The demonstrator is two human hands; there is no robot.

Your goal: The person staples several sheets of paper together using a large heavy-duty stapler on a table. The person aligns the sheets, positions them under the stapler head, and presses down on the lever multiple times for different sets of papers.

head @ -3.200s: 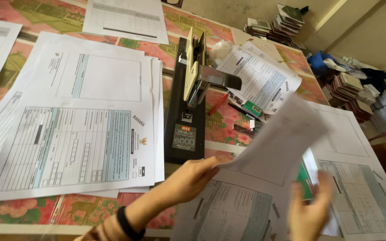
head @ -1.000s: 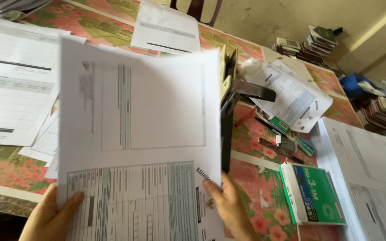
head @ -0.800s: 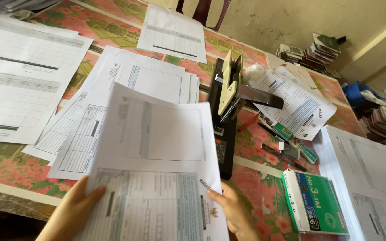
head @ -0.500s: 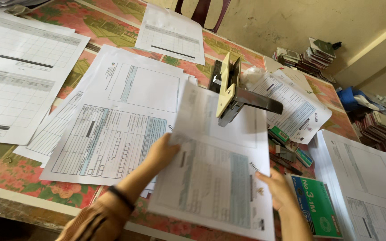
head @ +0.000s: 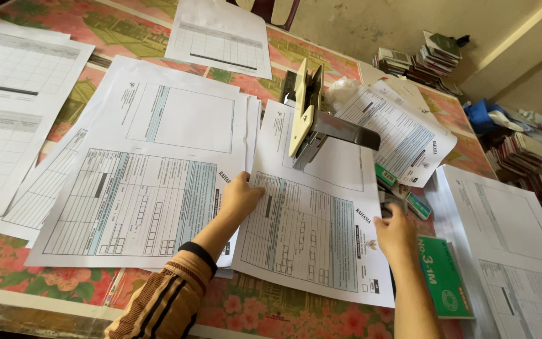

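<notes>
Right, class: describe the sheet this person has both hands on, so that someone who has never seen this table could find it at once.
Start at the big stapler standing mid-table on the floral tablecloth. The printed form lies with its top edge slid under the stapler's head, the left hand on its left edge, the right hand on its right. Unlike the stacked forms to its left, it is a single sheet under the stapler.

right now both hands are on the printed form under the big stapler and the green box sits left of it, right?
Not quite. In the head view the green box lies right of the form, by the right hand. The left hand and stapler are as described.
</notes>
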